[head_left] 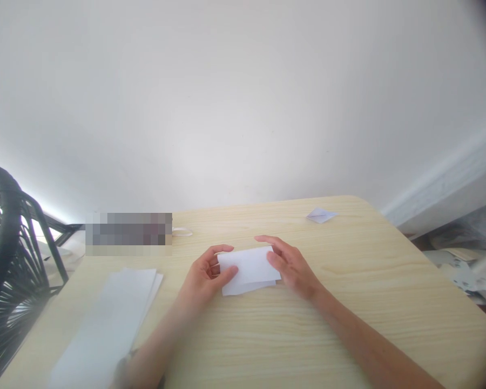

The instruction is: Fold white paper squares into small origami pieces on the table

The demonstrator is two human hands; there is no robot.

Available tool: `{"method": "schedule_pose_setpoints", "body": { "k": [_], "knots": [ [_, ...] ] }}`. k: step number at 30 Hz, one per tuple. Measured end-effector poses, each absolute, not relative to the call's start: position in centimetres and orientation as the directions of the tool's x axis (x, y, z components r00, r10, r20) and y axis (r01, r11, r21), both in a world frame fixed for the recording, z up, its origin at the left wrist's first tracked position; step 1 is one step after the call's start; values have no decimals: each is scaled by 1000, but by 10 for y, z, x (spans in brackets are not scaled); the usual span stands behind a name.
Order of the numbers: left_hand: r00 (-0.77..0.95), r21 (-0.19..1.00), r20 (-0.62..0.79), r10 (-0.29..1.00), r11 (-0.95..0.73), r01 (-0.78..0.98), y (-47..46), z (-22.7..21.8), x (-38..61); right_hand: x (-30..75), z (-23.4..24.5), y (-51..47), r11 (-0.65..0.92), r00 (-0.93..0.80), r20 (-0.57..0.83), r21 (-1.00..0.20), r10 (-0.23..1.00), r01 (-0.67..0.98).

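Observation:
A folded white sheet of paper [249,269] lies on the light wooden table [348,302], near its middle. My left hand [204,276] pinches the paper's left edge, thumb on top and fingers curled round the far corner. My right hand [289,262] grips the right edge, fingers bent over the paper's top. Both forearms reach in from the near edge of the table.
A stack of white sheets [109,319] lies at the near left. A small folded paper piece [321,215] sits at the far right of the table. A dark wicker chair [8,265] stands to the left. A white wall rises behind.

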State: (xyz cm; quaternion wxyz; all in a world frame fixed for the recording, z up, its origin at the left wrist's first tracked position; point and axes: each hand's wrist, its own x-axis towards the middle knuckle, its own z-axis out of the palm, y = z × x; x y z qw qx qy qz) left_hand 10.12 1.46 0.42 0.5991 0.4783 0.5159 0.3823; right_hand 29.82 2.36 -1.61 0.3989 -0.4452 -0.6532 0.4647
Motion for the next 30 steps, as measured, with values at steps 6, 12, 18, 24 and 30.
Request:
{"method": "schedule_pose_setpoints", "body": {
  "k": [6,12,18,24,30],
  "knots": [
    [153,964,-235,960,211,161,13,8,103,291,-22,22,118,-276,65,-977,959,179],
    [170,953,-265,949,231,195,17,6,99,293,-22,22,138,-317,73,-973,946,186],
    [174,960,-255,951,228,160,14,5,103,291,-20,22,105,-305,47,-979,951,176],
    [142,962,-225,964,197,188,12,8,105,289,-23,23,71,-273,25,-984,962,162],
    [74,954,-235,969,216,210,13,7,106,290,-25,22,74,-284,23,-983,959,169]
  ]
}}
